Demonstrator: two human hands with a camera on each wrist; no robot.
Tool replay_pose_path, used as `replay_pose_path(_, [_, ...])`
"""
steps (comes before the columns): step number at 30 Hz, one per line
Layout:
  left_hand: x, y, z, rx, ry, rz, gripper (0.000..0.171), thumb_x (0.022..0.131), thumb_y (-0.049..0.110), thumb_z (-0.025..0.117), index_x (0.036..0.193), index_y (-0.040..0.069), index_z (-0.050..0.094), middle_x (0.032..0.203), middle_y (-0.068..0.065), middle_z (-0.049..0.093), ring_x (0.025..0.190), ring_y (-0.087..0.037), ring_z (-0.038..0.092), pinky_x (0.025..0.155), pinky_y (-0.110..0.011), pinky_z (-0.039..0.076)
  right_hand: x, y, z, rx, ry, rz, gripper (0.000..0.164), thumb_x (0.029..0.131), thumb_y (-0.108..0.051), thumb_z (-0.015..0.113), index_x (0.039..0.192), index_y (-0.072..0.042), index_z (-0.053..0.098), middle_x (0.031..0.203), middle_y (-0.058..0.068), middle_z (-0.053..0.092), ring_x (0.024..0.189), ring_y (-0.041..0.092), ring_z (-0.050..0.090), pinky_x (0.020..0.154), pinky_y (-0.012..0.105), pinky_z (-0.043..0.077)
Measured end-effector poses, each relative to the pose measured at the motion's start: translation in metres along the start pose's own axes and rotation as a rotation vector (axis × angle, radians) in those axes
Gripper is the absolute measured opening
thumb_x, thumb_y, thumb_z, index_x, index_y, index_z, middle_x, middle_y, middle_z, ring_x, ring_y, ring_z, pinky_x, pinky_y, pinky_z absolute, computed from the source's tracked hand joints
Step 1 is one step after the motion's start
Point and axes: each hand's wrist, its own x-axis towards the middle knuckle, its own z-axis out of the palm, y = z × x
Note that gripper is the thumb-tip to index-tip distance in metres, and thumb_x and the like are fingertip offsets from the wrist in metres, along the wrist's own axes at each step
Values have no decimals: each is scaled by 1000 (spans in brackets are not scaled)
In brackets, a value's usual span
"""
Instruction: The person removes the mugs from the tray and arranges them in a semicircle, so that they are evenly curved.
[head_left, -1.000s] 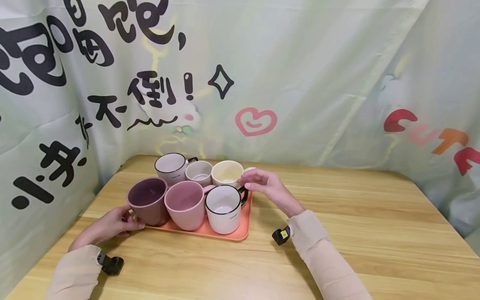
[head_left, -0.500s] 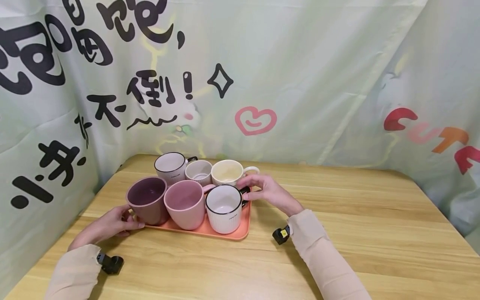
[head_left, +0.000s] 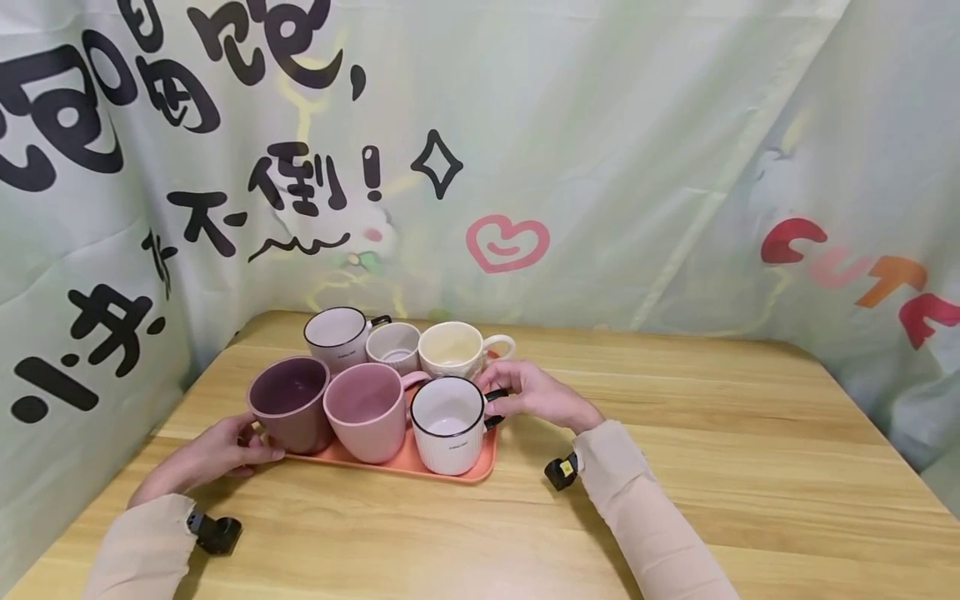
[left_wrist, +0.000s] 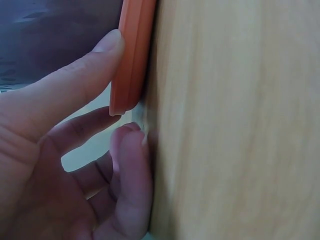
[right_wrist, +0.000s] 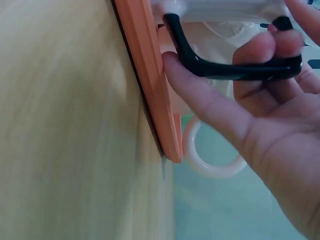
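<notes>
My right hand [head_left: 540,396] holds the black handle [right_wrist: 235,71] of a white, black-rimmed mug [head_left: 448,450] at the front right of an orange tray [head_left: 489,454]. In the right wrist view, some fingers curl through the handle and the thumb lies along its lower side. My left hand [head_left: 213,454] pinches the tray's front left corner, thumb on the rim [left_wrist: 134,50] and index fingertip at its end. Beside that hand stands a dark plum mug [head_left: 309,429]. Between the two front mugs is a pink mug [head_left: 371,433].
At the back of the tray stand another black-rimmed white mug [head_left: 337,346], a small pale ribbed cup [head_left: 393,358] and a cream cup [head_left: 450,358] with its handle pointing right. The wooden table [head_left: 712,450] spreads to the right. A printed curtain [head_left: 615,167] hangs behind.
My right hand has come down from beside the cream cup onto the black handle. The front white mug has turned slightly and shifted a little towards me. The left hand stays at the tray.
</notes>
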Motion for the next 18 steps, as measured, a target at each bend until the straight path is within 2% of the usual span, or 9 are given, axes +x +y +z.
replay_pose_path(4, [-1,-1,0,-11,2,0,48,92,8,75,122,-15,46,82,-5,47,69,-14,51,58,-28,51,1,-2,2,-19,-3,3,17,88,11,67,102,13,57,90,3,68,82,12,63,71,26,50])
replay_pose_path(8, [-2,-1,0,-15,7,-8,48,91,8,75,122,-14,46,82,-5,47,68,-14,51,58,-28,51,3,-5,4,-36,4,5,10,91,11,65,97,9,57,89,4,66,84,18,64,69,27,53])
replay_pose_path(11, [-2,0,1,-24,8,-16,48,90,10,77,121,-13,47,83,-6,47,69,-15,52,58,-28,51,3,-9,4,-55,18,-7,8,92,11,63,96,8,57,89,5,66,86,22,65,71,30,55])
replay_pose_path(18, [-3,1,3,-33,8,2,48,89,11,77,120,-12,49,79,-5,48,66,-14,52,57,-27,50,-5,-19,2,-89,92,-19,9,92,10,65,94,3,60,95,8,68,91,18,65,80,32,54])
